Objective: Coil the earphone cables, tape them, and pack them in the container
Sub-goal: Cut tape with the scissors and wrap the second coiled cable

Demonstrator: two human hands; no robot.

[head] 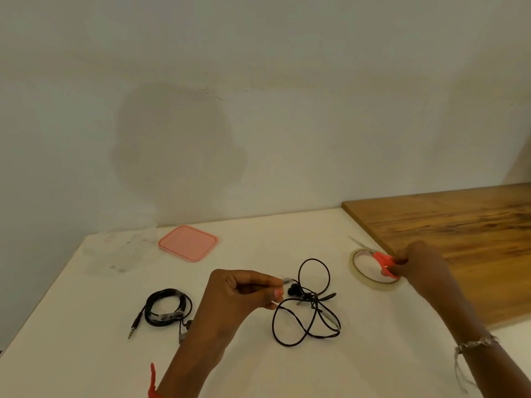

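A loose, tangled black earphone cable (314, 300) lies on the white table (373, 354) in front of me. My left hand (238, 297) hovers just left of it, thumb and forefinger pinching a small pale strip that looks like tape. A second black earphone (168, 317) lies coiled and taped further left, its jack pointing toward me. My right hand (422, 265) grips the red handles of the scissors (383, 261) over the clear tape roll (373, 284), which lies flat on the table. The clear container (120, 248) stands at the back left, with its pink lid (188, 243) beside it.
A wooden board (459, 234) covers the right side of the table, its edge next to the tape roll. A plain wall runs close behind the table. The table's left edge slants past the container.
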